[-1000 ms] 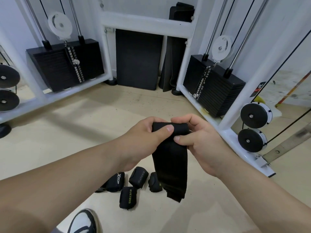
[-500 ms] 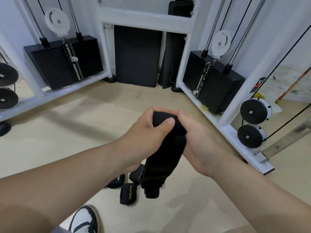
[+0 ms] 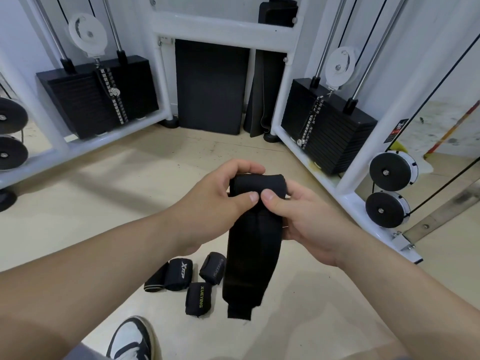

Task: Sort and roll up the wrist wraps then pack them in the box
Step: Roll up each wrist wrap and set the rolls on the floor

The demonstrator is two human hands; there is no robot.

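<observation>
A long black wrist wrap (image 3: 250,255) hangs from both my hands above the floor. Its top end is curled into a short roll (image 3: 257,184). My left hand (image 3: 215,201) grips the roll from the left, my right hand (image 3: 304,216) from the right, and the two thumbs meet on its front. The loose tail reaches down towards the floor. Below lie rolled black wraps: one marked XUEYING (image 3: 198,298), one with a white logo (image 3: 179,274), one with small grey lettering (image 3: 213,267) and a flatter one (image 3: 155,280). No box is in view.
White cable-machine frames (image 3: 335,188) with black weight stacks (image 3: 327,128) stand left and right on the beige floor. Black mats (image 3: 210,87) lean against the back wall. My shoe (image 3: 130,339) shows at the bottom edge.
The roll at the wrap's top has grown and turned. My thumbs have come together on its front. The hanging tail has swung back to the right.
</observation>
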